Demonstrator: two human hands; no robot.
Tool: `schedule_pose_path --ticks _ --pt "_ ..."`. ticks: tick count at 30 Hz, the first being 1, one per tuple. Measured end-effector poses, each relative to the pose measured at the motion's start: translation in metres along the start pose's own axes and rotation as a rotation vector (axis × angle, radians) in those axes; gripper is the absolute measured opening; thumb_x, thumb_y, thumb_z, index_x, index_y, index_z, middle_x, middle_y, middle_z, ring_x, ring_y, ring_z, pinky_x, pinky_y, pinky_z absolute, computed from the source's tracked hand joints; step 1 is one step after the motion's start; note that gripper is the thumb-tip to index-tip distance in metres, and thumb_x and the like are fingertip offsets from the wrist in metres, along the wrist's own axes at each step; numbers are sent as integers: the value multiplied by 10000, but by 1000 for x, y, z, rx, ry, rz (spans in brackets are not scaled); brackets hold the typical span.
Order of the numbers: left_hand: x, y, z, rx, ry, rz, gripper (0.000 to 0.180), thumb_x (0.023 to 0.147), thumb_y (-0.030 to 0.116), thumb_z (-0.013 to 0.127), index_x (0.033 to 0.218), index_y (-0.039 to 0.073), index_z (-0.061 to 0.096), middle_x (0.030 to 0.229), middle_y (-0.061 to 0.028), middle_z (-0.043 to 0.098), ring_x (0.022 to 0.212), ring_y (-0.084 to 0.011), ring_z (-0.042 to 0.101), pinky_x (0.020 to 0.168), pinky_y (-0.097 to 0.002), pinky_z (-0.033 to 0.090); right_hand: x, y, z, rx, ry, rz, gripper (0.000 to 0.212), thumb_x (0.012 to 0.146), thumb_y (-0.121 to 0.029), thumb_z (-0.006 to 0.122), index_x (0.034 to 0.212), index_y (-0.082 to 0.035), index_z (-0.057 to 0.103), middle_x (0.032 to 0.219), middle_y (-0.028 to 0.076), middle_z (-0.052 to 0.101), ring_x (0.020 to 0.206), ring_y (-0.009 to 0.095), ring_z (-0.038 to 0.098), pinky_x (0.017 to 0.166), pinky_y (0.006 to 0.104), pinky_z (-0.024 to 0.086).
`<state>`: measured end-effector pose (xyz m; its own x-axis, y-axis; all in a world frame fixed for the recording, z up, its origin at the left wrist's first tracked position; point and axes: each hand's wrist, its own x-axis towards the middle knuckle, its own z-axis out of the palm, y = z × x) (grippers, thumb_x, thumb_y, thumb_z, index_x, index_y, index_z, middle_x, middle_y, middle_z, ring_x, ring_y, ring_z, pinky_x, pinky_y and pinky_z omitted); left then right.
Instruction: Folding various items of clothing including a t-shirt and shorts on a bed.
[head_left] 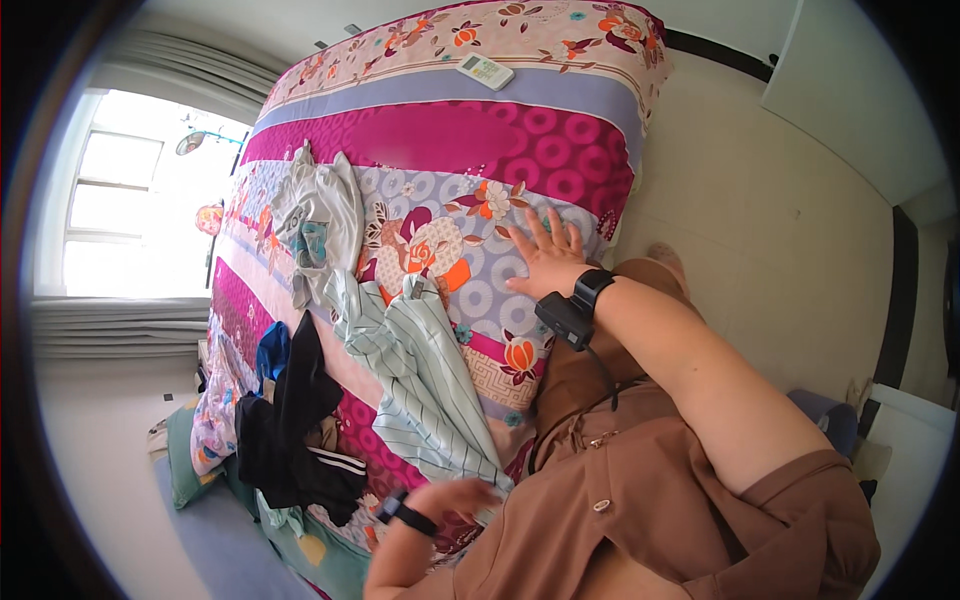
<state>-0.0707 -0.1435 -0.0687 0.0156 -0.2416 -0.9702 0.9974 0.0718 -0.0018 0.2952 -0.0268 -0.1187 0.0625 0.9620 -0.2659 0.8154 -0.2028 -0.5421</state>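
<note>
My right hand (545,250) is spread flat over the flowered bedspread (490,300), its fingers apart and nothing in them. A black strap with a small black box (566,318) and cable is on that wrist. My left hand (455,502) is low in the view, at the near end of a pale green striped garment (420,385). Its fingers are blurred and partly hidden, so their grip is unclear. The striped garment lies long and rumpled across the bed. Touching its far end is a crumpled pale grey shirt (325,215) with a teal print.
Dark clothes (285,430) with white stripes lie heaped at the left, beside a blue cloth (272,350) and a green pillow (190,460). A white remote control (486,71) rests toward the bed's far end. Tiled floor (760,240) runs along the right; a bright window (125,200) is left.
</note>
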Motion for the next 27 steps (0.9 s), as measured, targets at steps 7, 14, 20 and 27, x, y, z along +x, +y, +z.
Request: schedule_pose_path --ticks 7,14,20,27 --pt "-258 -27 -214 -807 1792 1128 272 922 238 489 1057 8 542 1002 -123 575 887 -228 590 735 -329 485 -3 0 -2 21 32 -22 859 812 -537 553 1472 -164 148 1532 166 -43 1397 377 -124 1099 519 -31" --pt "-248 -62 -229 -780 2129 1121 226 893 152 553 1078 35 494 1009 -71 549 889 -170 554 751 -311 472 -3 1 1 25 31 -32 860 806 -523 560 1473 -166 150 1532 165 -31 1399 382 -101 1100 517 -26" --pt "-25 -96 -137 -291 1603 591 651 789 174 683 1318 -47 374 1299 -254 446 1230 -344 405 1031 -389 323 -1 -1 -3 17 -3 -24 856 812 -532 544 1475 -169 143 1535 161 -33 1400 382 -92 1097 522 -17" --pt "91 -93 -25 -292 1948 -349 582 909 481 420 1398 171 357 1424 -165 360 1287 -392 335 997 -556 293 6 -8 3 -133 -9 7 905 789 -577 554 1478 -211 96 1537 151 -42 1398 398 -75 1076 586 38"
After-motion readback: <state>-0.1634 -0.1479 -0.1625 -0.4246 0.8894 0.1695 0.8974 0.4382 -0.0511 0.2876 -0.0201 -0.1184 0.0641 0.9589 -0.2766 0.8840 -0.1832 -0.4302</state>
